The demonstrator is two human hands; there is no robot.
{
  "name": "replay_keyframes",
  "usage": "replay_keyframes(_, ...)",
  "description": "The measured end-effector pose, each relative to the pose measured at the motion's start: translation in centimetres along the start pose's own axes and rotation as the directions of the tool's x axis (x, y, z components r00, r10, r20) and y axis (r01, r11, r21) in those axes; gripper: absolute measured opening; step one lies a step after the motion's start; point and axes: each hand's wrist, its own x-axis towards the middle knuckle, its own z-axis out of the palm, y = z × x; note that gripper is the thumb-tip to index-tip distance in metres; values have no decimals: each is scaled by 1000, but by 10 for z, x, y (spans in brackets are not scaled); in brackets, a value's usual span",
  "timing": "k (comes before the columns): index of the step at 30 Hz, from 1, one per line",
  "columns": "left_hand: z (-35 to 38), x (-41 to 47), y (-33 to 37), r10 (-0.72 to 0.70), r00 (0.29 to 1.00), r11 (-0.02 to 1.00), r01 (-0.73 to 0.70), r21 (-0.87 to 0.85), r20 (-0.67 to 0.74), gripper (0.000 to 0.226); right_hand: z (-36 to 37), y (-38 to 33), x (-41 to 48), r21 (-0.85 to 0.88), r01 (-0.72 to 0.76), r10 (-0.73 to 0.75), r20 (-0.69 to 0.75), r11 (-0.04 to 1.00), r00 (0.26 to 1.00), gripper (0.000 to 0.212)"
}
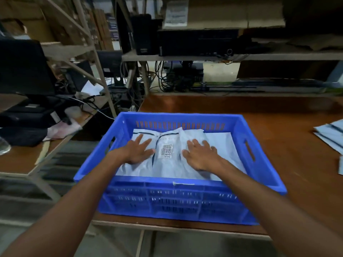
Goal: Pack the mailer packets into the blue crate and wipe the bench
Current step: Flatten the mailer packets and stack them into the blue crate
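Pressing the layer flat looked like the step in hand. Both hands were spread with straight fingers and gripped nothing. The left hand (138,150) lay on the left packet and the right hand (201,155) on the right one, with a barcode label (166,150) showing between them. The mailer packets (167,166) sat inside the blue crate (263,145), which stood on the bench (278,130) near its front edge. To do it well, I'd push down evenly with flat palms so trapped air escapes and the layer sits level. The loose packets (330,135) lay well apart at the right, so packing wasn't finished, I'd guess.
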Motion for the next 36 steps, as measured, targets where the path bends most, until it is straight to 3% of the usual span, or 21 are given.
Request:
replay_keyframes(2,3,8,-5,23,999,1000,-23,-14,-30,75,-1,4,7,-88,37,-37,0,995,999,63)
replay_keyframes(7,17,19,-12,-45,983,998,38,43,178,76,11,12,21,-92,-6,19,141,996,990,64)
replay_keyframes(13,19,20,-15,-78,984,997,73,34,162,79,16,12,23,-78,-9,27,227,997,974,71)
replay_keyframes(16,12,18,-12,-80,997,996,80,44,-4,78,9,14,19,-45,16,-7,186,999,982,67)
replay_keyframes(19,-9,13,14,-48,962,997,60,40,-267,75,-16,26,13,17,85,-84,-43,996,996,62)
replay_keyframes(23,-43,12,105,115,867,992,-130,4,-484,74,-70,85,-13,-19,179,-166,-487,984,857,47)
replay_keyframes(27,-64,30,245,287,761,945,-323,43,-582,69,-105,199,-58,81,110,-32,-643,991,765,42)
replay_keyframes(31,-54,33,418,488,671,848,-515,123,-558,62,-91,346,-112,225,-105,224,-611,969,760,39)
replay_keyframes(36,0,36,597,632,687,759,-642,106,-358,57,-31,508,-193,353,-396,528,-483,848,699,39)
